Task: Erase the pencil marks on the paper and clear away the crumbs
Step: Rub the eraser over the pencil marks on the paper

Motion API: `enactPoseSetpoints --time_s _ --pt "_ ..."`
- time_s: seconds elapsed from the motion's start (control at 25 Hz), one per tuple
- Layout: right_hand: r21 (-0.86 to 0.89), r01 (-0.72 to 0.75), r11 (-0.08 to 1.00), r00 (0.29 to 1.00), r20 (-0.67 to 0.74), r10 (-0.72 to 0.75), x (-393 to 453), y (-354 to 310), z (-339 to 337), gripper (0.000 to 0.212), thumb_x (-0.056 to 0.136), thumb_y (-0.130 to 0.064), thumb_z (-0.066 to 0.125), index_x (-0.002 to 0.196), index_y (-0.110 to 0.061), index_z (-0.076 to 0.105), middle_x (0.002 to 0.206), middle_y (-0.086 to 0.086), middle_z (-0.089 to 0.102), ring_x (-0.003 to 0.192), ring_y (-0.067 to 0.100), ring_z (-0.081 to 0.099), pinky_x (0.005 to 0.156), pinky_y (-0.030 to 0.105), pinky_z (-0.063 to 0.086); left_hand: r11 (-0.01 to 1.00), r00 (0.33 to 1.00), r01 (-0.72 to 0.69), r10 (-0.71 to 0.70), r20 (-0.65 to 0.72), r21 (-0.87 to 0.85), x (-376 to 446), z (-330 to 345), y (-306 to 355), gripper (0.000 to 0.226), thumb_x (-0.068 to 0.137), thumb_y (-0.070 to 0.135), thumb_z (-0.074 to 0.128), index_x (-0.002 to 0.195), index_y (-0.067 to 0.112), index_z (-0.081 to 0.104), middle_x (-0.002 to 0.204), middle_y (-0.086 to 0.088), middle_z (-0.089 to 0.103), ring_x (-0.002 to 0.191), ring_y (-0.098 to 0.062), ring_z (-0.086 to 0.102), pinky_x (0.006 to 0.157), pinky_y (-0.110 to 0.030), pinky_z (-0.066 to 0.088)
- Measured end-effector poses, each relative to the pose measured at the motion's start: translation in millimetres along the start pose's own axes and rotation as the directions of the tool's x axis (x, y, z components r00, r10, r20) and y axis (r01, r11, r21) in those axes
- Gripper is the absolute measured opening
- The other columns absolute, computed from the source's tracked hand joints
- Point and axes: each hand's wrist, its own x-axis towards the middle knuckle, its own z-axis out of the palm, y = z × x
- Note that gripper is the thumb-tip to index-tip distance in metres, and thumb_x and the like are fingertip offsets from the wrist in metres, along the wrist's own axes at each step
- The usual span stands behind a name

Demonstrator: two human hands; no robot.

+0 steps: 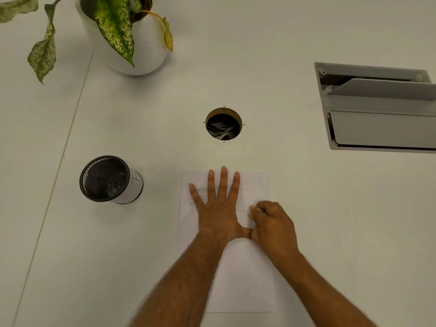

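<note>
A white sheet of paper [245,279] lies flat on the white table, long side running away from me. My left hand [217,208] presses flat on its upper half, fingers spread. My right hand [273,225] is curled beside it at the paper's right side, fingertips pinched on a small pale eraser [255,209] touching the sheet. A few faint pencil strokes [245,207] show just left of the eraser. Any crumbs are too small to make out.
A black mesh pen cup [108,179] stands to the left of the paper. A round cable hole [223,123] opens in the table beyond the sheet. A potted plant [132,41] sits far left, and a grey flip-up socket box [379,109] far right.
</note>
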Motion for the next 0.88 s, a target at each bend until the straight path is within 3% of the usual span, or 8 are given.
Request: enactPoseSetpoints --time_s 0.2,0.32,0.48,0.56,0.64,0.72,0.8,0.88 --pt "0.118 -0.034 0.992 0.995 -0.091 0.045 52.6 -4.6 -4.0 0.009 0.075 0.0 0.067 0.083 0.002 0.07 0.081 0.017 0.069 0.071 0.035 0.064 0.056 0.043 0.057 1.0 1.0 -0.018 0.019 0.017 -0.023 -0.3 -1.7 0.1 0.147 0.042 0.106 0.038 0.149 0.031 -0.03 0.159 -0.004 -0.035 0.145 -0.033 -0.033 0.105 -0.076 -0.016" --pt "0.138 -0.028 0.99 0.99 -0.133 0.046 36.4 -4.0 -3.0 0.002 0.079 0.0 0.07 0.081 0.0 0.069 0.079 0.014 0.068 0.069 0.031 0.064 0.056 0.043 0.057 1.0 1.0 -0.012 0.013 0.019 -0.024 -0.8 -2.8 0.7 0.148 0.042 0.105 0.04 0.15 0.031 -0.029 0.16 -0.004 -0.035 0.145 -0.033 -0.033 0.105 -0.076 -0.016" --pt "0.244 -0.232 0.941 0.971 0.009 0.237 -11.5 5.9 1.3 0.011 0.094 -0.018 0.057 0.086 -0.012 0.062 0.084 0.001 0.063 0.076 0.017 0.058 0.071 0.034 0.052 1.0 0.999 -0.004 0.004 0.032 0.0 -0.2 -3.2 0.9 0.144 0.046 0.103 0.04 0.149 0.03 -0.031 0.159 -0.005 -0.036 0.145 -0.034 -0.034 0.106 -0.077 -0.013" --pt "0.183 -0.197 0.963 0.979 -0.01 0.202 -10.8 5.3 -3.0 0.003 0.086 -0.009 0.064 0.088 -0.01 0.066 0.086 0.005 0.063 0.078 0.021 0.059 0.068 0.036 0.053 1.0 1.0 0.0 0.0 0.024 -0.002 -0.5 -3.2 1.1 0.143 0.043 0.103 0.032 0.149 0.03 -0.031 0.16 -0.005 -0.035 0.145 -0.034 -0.033 0.106 -0.077 -0.012" --pt "0.043 -0.056 0.998 0.997 -0.052 0.058 8.4 6.3 -3.5 0.018 0.069 0.004 0.073 0.085 -0.004 0.07 0.084 0.011 0.066 0.075 0.027 0.061 0.059 0.036 0.054 1.0 0.999 -0.006 0.007 0.036 -0.02 -0.3 -4.0 0.9 0.145 0.04 0.104 0.03 0.148 0.03 -0.032 0.159 -0.004 -0.037 0.145 -0.033 -0.035 0.106 -0.077 -0.013" --pt "0.036 -0.02 0.999 0.994 -0.103 0.023 33.2 6.7 -5.0 0.015 0.069 0.005 0.075 0.082 -0.001 0.07 0.081 0.013 0.068 0.071 0.03 0.064 0.053 0.035 0.055 1.0 0.999 -0.012 0.013 0.048 -0.027 -0.3 -3.6 0.8 0.149 0.04 0.106 0.035 0.148 0.03 -0.033 0.157 -0.004 -0.04 0.143 -0.033 -0.037 0.105 -0.076 -0.016" --pt "0.16 -0.132 0.978 0.98 -0.126 0.153 49.8 6.0 -5.3 0.004 0.083 -0.005 0.067 0.086 -0.003 0.068 0.085 0.01 0.068 0.074 0.026 0.062 0.061 0.031 0.052 1.0 0.999 -0.011 0.012 0.051 -0.029 -0.3 -3.9 0.6 0.15 0.039 0.106 0.039 0.147 0.03 -0.034 0.157 -0.004 -0.041 0.143 -0.033 -0.038 0.105 -0.076 -0.018" --pt "0.323 -0.298 0.898 0.937 -0.079 0.34 55.7 14.0 -1.7 0.012 0.091 -0.017 0.061 0.088 -0.007 0.068 0.087 0.005 0.068 0.075 0.018 0.06 0.067 0.017 0.045 0.999 0.998 -0.015 0.017 0.058 -0.04 0.1 -5.2 -0.8 0.149 0.041 0.105 0.041 0.147 0.032 -0.034 0.156 -0.002 -0.042 0.142 -0.032 -0.039 0.105 -0.074 -0.02"
